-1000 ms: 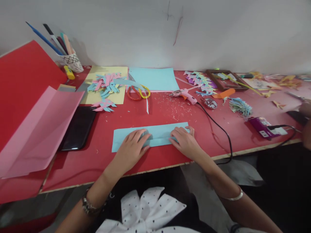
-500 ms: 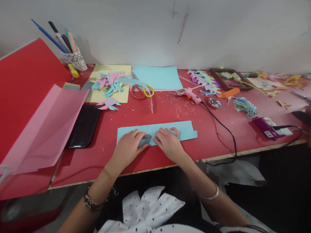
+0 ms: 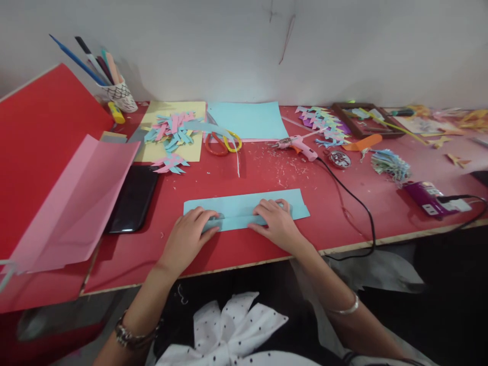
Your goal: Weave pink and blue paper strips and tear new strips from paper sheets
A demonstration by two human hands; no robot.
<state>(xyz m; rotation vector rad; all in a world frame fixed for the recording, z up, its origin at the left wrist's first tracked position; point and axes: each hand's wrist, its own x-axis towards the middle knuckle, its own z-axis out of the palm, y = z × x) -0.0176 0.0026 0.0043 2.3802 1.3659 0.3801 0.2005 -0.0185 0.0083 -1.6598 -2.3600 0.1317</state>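
A long strip of light blue paper (image 3: 238, 208) lies across the table in front of me, its near edge folded over lengthwise. My left hand (image 3: 189, 231) is at the strip's left part, with curled fingers on top and the thumb at the near edge, pinching the fold. Toward the right end, my right hand (image 3: 277, 223) grips the fold the same way, its thumb low and its fingers bent over the paper. Between the two hands the crease shows as a line. The fingertips are partly hidden against the paper.
Behind the strip lie scissors (image 3: 216, 146), a pink glue gun (image 3: 303, 147) with a black cord, and cut paper pieces (image 3: 173, 132). A black phone (image 3: 133, 201) and pink sheets (image 3: 82, 203) are on the left. A purple power box (image 3: 425, 198) stands right.
My hands have moved apart along the folded near edge, the left one leftward and the right one rightward. More of the crease shows between them.
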